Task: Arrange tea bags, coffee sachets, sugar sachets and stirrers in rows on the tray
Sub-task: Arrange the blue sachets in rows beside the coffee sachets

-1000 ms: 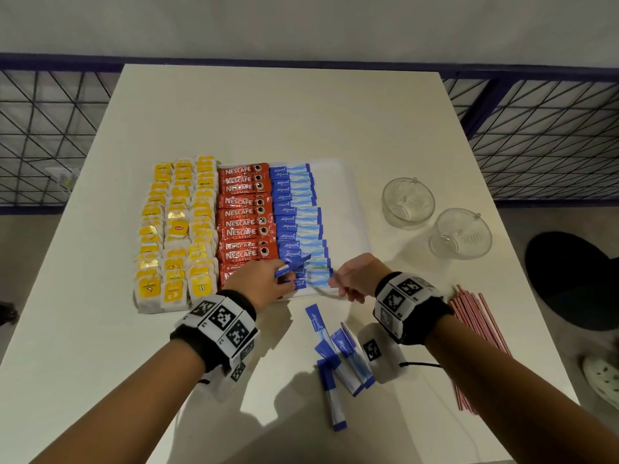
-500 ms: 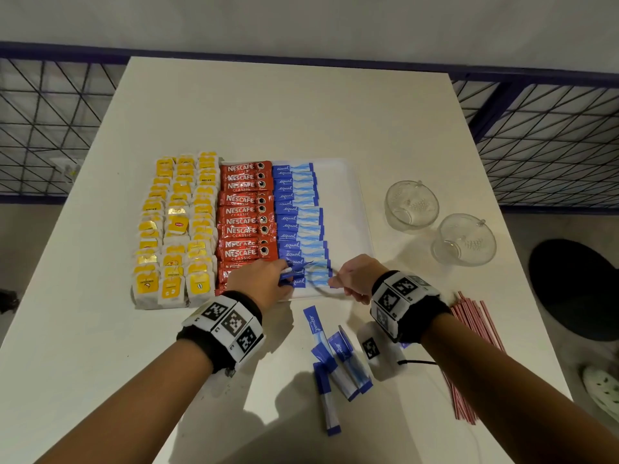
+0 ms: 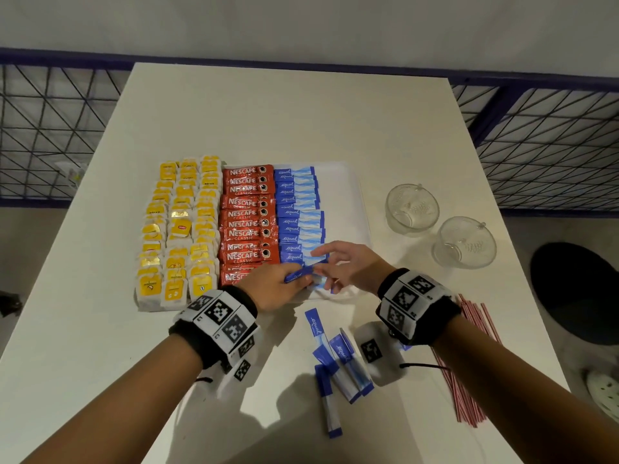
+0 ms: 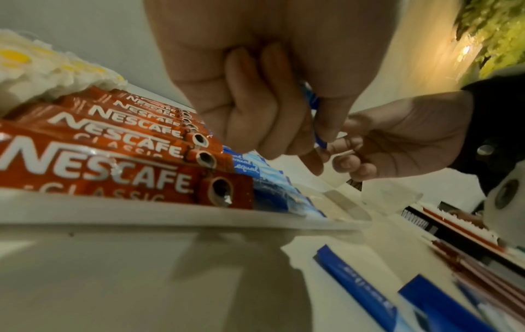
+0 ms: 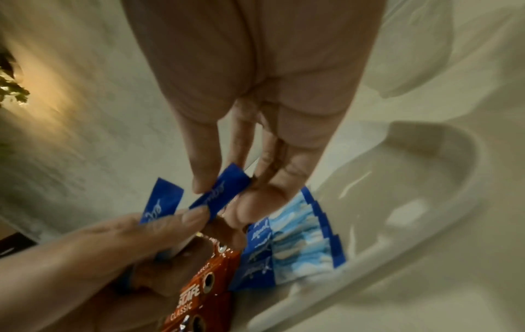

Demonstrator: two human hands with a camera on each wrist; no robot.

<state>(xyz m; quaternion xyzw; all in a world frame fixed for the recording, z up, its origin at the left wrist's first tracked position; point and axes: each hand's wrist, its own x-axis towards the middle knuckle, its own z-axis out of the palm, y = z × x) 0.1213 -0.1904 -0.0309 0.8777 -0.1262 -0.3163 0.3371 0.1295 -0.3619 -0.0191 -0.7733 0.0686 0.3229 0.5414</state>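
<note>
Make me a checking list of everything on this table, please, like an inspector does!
Surface: white table, unmarked where bare.
Tray: white tray holds three kinds in rows.
Tea bags: yellow tea bags, left rows.
Coffee: red coffee sachets, middle row.
Sugar: blue sugar sachets, right row; loose sugar sachets off the tray.
Stirrers: red stirrers on the table, not on the tray.
Clutter: two glass cups.
Hands: left hand pinches a blue sachet; right hand pinches it too.
Cables: thin black cord by the right wrist.
Surroundings: wire railing, dark mat.
</note>
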